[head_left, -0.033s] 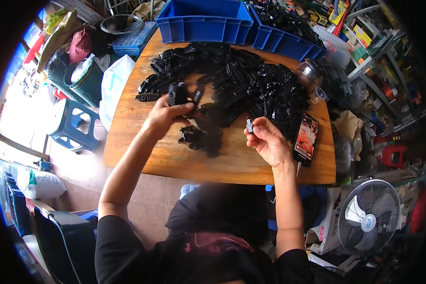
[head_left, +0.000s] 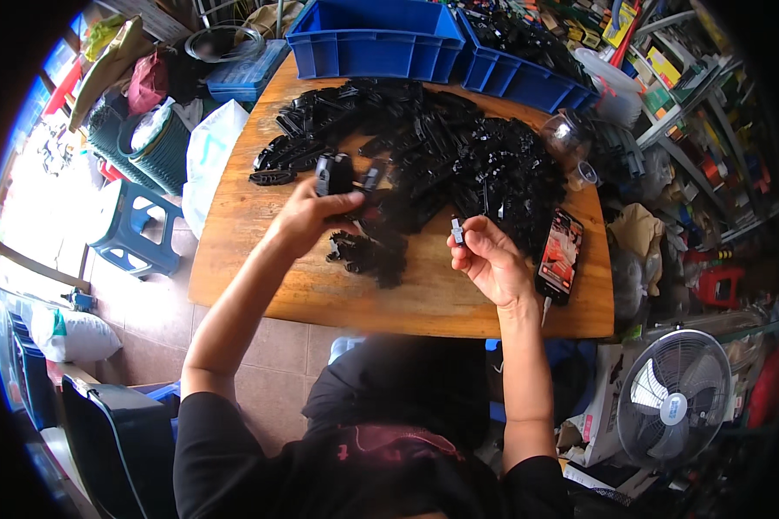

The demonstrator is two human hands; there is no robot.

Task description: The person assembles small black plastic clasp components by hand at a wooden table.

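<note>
Black parts (head_left: 441,138) lie heaped over the far half of a wooden table (head_left: 234,268), with a smaller clump (head_left: 350,251) on the near side, close to the left hand. Along the table's far edge stand a left blue bin (head_left: 376,54) and a right blue bin (head_left: 517,85), the latter set at an angle and filled with dark pieces. Off to the left is a blue stool (head_left: 112,216); near right is a round fan (head_left: 673,408). The left hand (head_left: 307,216) is over the table's left half, thumb and fingers gripping; the right hand (head_left: 498,268) is over the right half, fingers narrowly pinched. Just right of it lies a phone (head_left: 561,251) with a lit screen. The left hand holds a black block (head_left: 333,175); whether it also holds the slimmer black piece (head_left: 373,176) just to the right cannot be told. Smallest is a grey piece (head_left: 458,230), upright between right thumb and fingertips.
</note>
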